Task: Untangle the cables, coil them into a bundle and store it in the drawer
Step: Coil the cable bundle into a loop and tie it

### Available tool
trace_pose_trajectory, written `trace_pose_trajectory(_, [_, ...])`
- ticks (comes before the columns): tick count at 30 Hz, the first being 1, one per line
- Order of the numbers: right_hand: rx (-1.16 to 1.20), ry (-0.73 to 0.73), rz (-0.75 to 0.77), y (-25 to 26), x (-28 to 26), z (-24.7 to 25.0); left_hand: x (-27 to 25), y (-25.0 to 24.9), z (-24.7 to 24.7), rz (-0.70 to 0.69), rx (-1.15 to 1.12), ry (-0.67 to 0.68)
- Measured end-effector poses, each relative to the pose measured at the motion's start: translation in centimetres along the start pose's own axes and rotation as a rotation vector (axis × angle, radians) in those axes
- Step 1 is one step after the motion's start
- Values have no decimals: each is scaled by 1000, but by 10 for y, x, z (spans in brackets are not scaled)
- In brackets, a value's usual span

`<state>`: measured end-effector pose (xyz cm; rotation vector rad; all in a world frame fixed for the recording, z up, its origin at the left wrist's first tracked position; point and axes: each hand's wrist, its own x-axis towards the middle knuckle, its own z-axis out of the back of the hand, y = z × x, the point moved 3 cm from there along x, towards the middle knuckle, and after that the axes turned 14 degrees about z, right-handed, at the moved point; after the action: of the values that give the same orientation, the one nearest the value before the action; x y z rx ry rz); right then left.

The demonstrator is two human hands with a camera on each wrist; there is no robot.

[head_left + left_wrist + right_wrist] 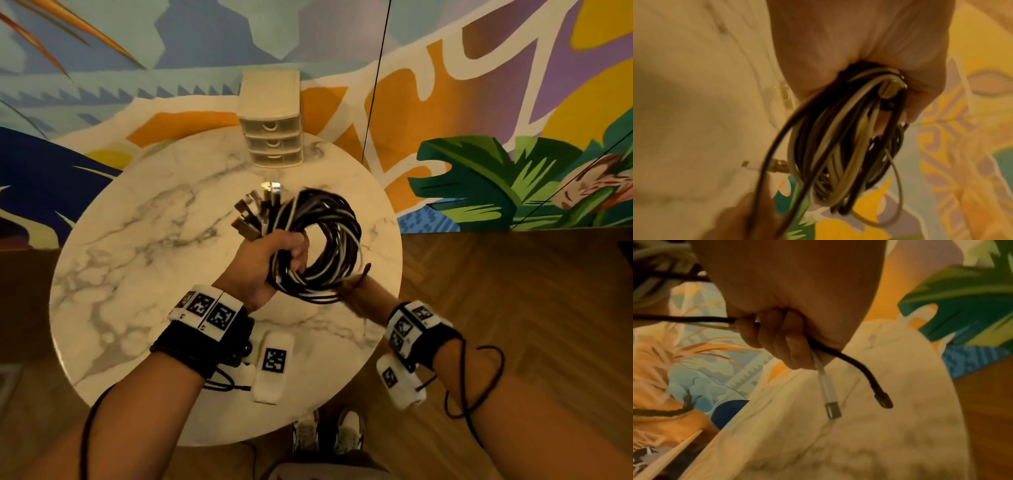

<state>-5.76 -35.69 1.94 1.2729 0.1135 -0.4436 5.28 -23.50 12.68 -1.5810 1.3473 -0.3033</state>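
A coil of black and white cables (322, 240) hangs above the round marble table (137, 260). My left hand (274, 253) grips the coil's left side in a fist, with several plug ends (253, 212) sticking up past the knuckles. The wrist view shows the same bundle (838, 154) in that fist. My right hand (359, 291), blurred below the coil, holds two loose cable tails. In its wrist view the curled fingers (777, 337) hold a black tail (882, 400) and a white tail with a metal plug (832, 410). The small beige drawer unit (272, 137) stands at the table's far edge, its drawers closed.
A painted mural wall (479, 102) rises right behind the table. Wooden floor (513, 291) lies to the right. My shoes (329, 431) show under the table's near edge. Thin black wires run from both wristbands.
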Motion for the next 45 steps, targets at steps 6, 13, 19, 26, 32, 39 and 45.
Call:
trace_pose_trajectory(6, [-344, 53, 32, 31, 17, 45, -13, 1, -1, 7, 430, 17])
trace_pose_trajectory(13, [-54, 70, -45, 38, 15, 64, -10, -8, -4, -165, 458, -251])
trace_pose_trajectory(19, [442, -39, -94, 38, -4, 56, -3, -9, 1, -251, 437, -445])
trace_pose_trajectory(26, [536, -253, 37, 69, -13, 36, 3, -5, -11, -328, 436, -581])
trace_pose_trajectory(32, [707, -461, -3, 81, -10, 15, 4, 5, -11, -330, 320, -687])
trace_pose_trajectory(39, [841, -598, -116, 83, -7, 16, 9, 6, -2, -318, 207, -744])
trace_pose_trajectory(45, [969, -610, -110, 94, 4, 9, 8, 12, -16, -269, 192, -609])
